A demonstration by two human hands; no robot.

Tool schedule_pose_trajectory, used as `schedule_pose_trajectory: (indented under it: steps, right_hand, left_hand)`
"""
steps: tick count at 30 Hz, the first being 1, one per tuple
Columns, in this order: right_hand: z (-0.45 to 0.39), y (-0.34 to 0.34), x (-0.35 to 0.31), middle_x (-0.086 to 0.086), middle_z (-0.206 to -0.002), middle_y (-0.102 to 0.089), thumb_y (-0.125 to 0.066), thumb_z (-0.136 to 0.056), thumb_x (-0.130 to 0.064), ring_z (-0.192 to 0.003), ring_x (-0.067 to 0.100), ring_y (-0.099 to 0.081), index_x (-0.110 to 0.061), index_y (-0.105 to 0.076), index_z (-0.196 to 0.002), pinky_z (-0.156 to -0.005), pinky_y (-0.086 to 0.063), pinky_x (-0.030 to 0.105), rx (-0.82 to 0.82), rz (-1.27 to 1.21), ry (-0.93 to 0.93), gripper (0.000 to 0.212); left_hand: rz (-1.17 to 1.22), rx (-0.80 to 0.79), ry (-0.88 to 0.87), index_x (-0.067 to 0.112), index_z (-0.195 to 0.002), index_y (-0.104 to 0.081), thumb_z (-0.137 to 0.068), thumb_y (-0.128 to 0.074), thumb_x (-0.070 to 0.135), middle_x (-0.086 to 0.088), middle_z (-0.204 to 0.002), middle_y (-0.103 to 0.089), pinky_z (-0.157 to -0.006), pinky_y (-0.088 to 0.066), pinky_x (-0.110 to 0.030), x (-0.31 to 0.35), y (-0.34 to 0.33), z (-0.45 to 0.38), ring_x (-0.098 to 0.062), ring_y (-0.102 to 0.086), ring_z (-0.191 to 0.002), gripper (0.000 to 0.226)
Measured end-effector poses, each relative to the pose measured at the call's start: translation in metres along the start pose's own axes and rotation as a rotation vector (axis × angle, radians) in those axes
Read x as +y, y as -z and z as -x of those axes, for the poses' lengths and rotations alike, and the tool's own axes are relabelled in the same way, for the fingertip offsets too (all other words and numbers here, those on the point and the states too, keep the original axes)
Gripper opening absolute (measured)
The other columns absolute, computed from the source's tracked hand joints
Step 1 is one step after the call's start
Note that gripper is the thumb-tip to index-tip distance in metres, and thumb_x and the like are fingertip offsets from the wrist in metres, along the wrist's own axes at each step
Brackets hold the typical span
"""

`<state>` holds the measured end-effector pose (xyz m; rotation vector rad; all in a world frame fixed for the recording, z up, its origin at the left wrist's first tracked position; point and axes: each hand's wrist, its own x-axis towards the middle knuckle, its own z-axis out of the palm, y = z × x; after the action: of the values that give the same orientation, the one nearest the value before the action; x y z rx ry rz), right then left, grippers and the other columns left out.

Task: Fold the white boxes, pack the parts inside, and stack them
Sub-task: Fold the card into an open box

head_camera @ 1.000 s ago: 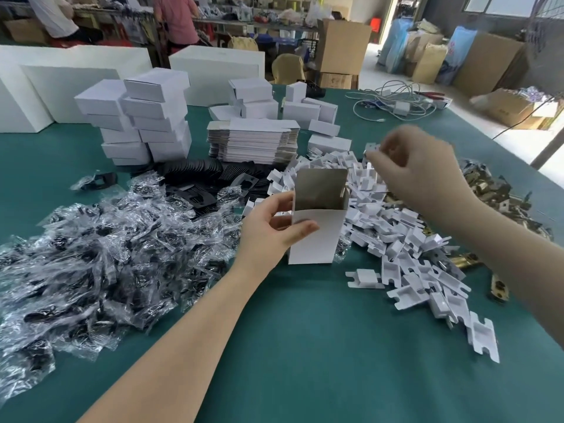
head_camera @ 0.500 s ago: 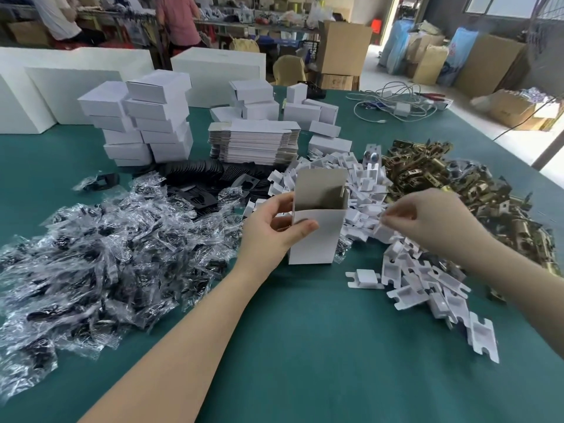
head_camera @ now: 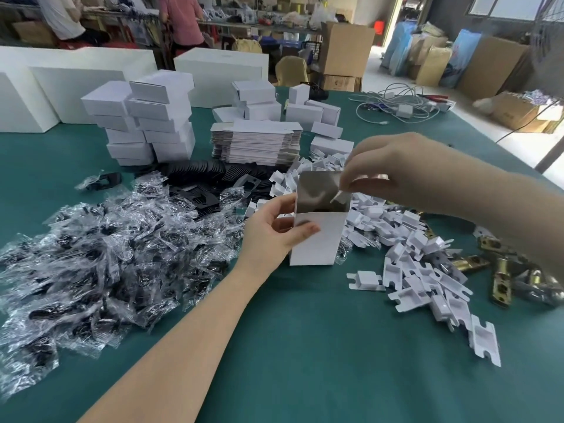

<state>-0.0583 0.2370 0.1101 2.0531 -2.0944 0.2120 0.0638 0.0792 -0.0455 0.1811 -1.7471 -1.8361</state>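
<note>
An upright white box [head_camera: 317, 236] with its top open stands on the green table. My left hand [head_camera: 274, 230] grips its left side, thumb across the front. Over the box's opening, my right hand [head_camera: 393, 169] pinches a small white insert [head_camera: 338, 196] that dips into the top. A heap of white inserts [head_camera: 412, 257] lies right of the box. Bagged black parts [head_camera: 106, 251] spread on the left. Brass latches [head_camera: 500, 279] lie at the far right. Folded white boxes [head_camera: 146, 117] are stacked at the back left, beside flat box blanks [head_camera: 256, 141].
Black plates [head_camera: 210, 184] lie behind the box. More folded boxes [head_camera: 305, 108] and tangled white cables [head_camera: 396, 108] sit at the table's far side. Large white cartons [head_camera: 61, 83] stand at the back left. People stand beyond the table.
My right hand went down to the insert heap, took one insert, then rose and moved left over the box's open top. My left hand stayed on the box.
</note>
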Motion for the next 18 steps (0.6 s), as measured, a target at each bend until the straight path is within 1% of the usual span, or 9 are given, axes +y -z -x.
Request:
schedule_pose_trajectory:
  steps: [2, 5, 7, 10, 13, 14, 15, 17, 18]
  right_hand:
    - [-0.014, -0.001, 0.003, -0.004, -0.105, -0.069, -0.067, -0.091, -0.021, -0.097, 0.020, -0.062, -0.025, -0.074, -0.104, -0.082, -0.053, 0.035, -0.130, 0.135, 0.060, 0.015]
    - [-0.030, -0.001, 0.002, -0.008, -0.110, -0.064, -0.069, -0.090, -0.026, -0.106, 0.018, -0.057, -0.036, -0.072, -0.105, -0.078, -0.048, 0.031, -0.212, 0.282, 0.161, 0.018]
    - [-0.037, -0.004, 0.001, -0.008, -0.114, -0.060, -0.069, -0.089, -0.027, -0.110, 0.018, -0.053, -0.040, -0.072, -0.104, -0.076, -0.046, 0.029, -0.254, 0.318, 0.153, 0.020]
    - [-0.031, -0.011, 0.000, -0.007, -0.125, -0.051, -0.066, -0.091, -0.023, -0.117, 0.016, -0.043, -0.047, -0.066, -0.116, -0.091, -0.049, 0.037, -0.304, 0.255, -0.013, 0.034]
    - [-0.008, -0.028, -0.005, -0.003, -0.133, -0.038, -0.059, -0.092, -0.023, -0.122, 0.015, -0.033, -0.042, -0.066, -0.117, -0.106, -0.036, 0.038, -0.146, 0.010, -0.192, 0.033]
    - [0.001, -0.037, -0.008, -0.004, -0.137, -0.032, -0.057, -0.092, -0.030, -0.124, 0.015, -0.031, -0.040, -0.065, -0.118, -0.108, -0.031, 0.037, -0.075, -0.050, -0.256, 0.028]
    - [0.009, -0.047, -0.011, -0.005, -0.140, -0.027, -0.056, -0.092, -0.039, -0.125, 0.014, -0.030, -0.037, -0.062, -0.121, -0.109, -0.028, 0.034, -0.028, -0.116, -0.331, 0.029]
    - [0.022, -0.067, -0.017, -0.004, -0.144, -0.028, -0.060, -0.090, -0.044, -0.127, 0.007, -0.029, -0.031, -0.056, -0.130, -0.113, -0.024, 0.028, 0.044, -0.302, -0.462, 0.042]
    - [0.025, -0.077, -0.020, -0.003, -0.143, -0.034, -0.065, -0.090, -0.039, -0.128, 0.004, -0.031, -0.028, -0.053, -0.132, -0.116, -0.027, 0.029, 0.099, -0.405, -0.492, 0.045]
  left_hand:
    - [-0.001, -0.005, 0.002, 0.029, -0.108, -0.068, -0.069, -0.089, 0.028, 0.002, -0.106, -0.075, -0.080, -0.057, -0.028, 0.000, 0.000, 0.000, -0.017, -0.073, -0.091, 0.045]
    - [0.007, -0.010, 0.017, 0.022, -0.112, -0.067, -0.068, -0.087, 0.029, 0.001, -0.107, -0.074, -0.080, -0.057, -0.027, 0.001, 0.001, -0.001, -0.019, -0.073, -0.092, 0.049]
    - [-0.003, -0.025, 0.013, 0.024, -0.111, -0.066, -0.067, -0.084, 0.027, 0.004, -0.105, -0.074, -0.078, -0.056, -0.024, 0.002, 0.003, -0.001, -0.017, -0.073, -0.091, 0.047]
    - [-0.027, -0.091, 0.050, 0.026, -0.112, -0.063, -0.068, -0.081, 0.030, 0.006, -0.108, -0.072, -0.078, -0.055, -0.023, 0.009, 0.004, -0.003, -0.010, -0.070, -0.090, 0.048]
    - [-0.088, -0.037, 0.109, 0.033, -0.115, -0.057, -0.075, -0.066, 0.057, 0.007, -0.112, -0.066, -0.082, -0.054, -0.024, 0.033, 0.015, -0.017, -0.004, -0.067, -0.092, 0.047]
    - [-0.162, 0.027, 0.115, 0.037, -0.111, -0.057, -0.081, -0.056, 0.066, 0.009, -0.110, -0.066, -0.086, -0.053, -0.027, 0.045, 0.023, -0.027, -0.005, -0.067, -0.093, 0.042]
    - [-0.298, 0.087, 0.114, 0.039, -0.111, -0.058, -0.089, -0.048, 0.067, 0.009, -0.112, -0.066, -0.091, -0.053, -0.032, 0.056, 0.033, -0.039, -0.008, -0.067, -0.096, 0.037]
    - [-0.722, 0.136, 0.129, 0.031, -0.124, -0.061, -0.100, -0.048, 0.045, 0.006, -0.125, -0.064, -0.103, -0.046, -0.038, 0.074, 0.057, -0.067, -0.014, -0.061, -0.112, 0.030]
    - [-0.959, 0.088, 0.186, 0.024, -0.129, -0.062, -0.100, -0.052, 0.031, 0.002, -0.132, -0.062, -0.107, -0.042, -0.038, 0.079, 0.069, -0.082, -0.018, -0.057, -0.119, 0.031]
